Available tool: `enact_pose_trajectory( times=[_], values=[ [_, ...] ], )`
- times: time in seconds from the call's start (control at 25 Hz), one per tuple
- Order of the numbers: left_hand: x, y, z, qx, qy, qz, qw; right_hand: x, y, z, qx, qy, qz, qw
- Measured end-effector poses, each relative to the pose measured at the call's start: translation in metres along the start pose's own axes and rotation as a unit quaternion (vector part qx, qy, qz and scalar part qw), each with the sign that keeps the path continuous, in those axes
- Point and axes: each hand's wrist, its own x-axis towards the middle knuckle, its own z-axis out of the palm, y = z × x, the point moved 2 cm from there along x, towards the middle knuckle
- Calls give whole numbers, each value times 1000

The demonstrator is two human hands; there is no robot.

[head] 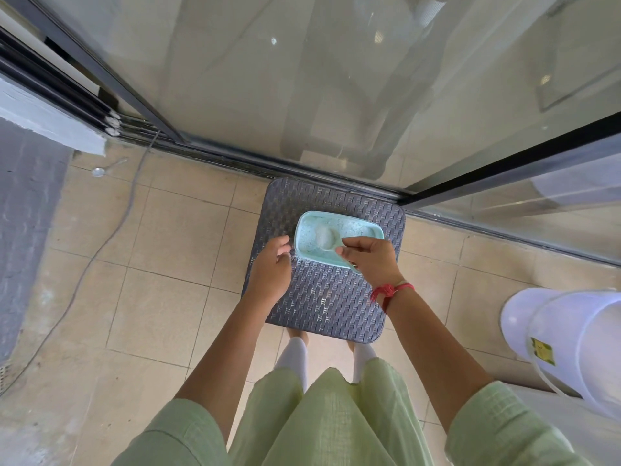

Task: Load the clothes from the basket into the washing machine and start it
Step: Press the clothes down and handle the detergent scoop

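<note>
A rounded-square stool [322, 297] of dark grey woven-pattern plastic is seen on beige floor tiles [161, 237], near a glass sliding door [302, 79]. A pale teal rectangular tub [304, 227] of speckled powder rests on it. The left hand [272, 269] is loosely open beside the tub; a teal scoop [327, 238] is gripped by the right hand [371, 258].

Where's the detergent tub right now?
The light turquoise plastic tub of powder sits open on the grey woven-pattern stool top, centre of the head view, near the sliding glass door track. The left hand is beside it; the right hand holds its scoop.
</note>
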Motion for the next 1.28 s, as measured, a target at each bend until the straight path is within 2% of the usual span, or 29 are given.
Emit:
enact_pose_trajectory(
  times=[0.32, 0.52, 0.68, 0.8, 0.92, 1.08, 1.2, 1.28],
  values=[
    [-33, 8, -24, 19, 38, 33, 999, -26, -10, -24, 46, 4, -29, 999],
    [-78, 46, -41, 11, 57, 100, 993, -92, -42, -57, 142, 0, -21, 990],
    [-126, 94, -49, -63, 77, 187, 977, -177, -60, -102, 294, -18, -32, 955],
    [-163, 129, -33, -98, 78, 237, 963, -234, -49, -145, 369, -12, -62, 927],
    [-207, 164, 17, -97, 26, 282, 954, -286, -13, -196, 421, 31, -80, 903],
    [-302, 189, 133, -63, -86, 351, 930, -369, 75, -276, 462, 109, -74, 877],
    [-371, 188, 229, -38, -199, 386, 900, -433, 144, -336, 489, 181, -86, 849],
    [-416, 187, 289, -17, -276, 407, 871, -474, 183, -374, 516, 235, -101, 818]
  ],
)
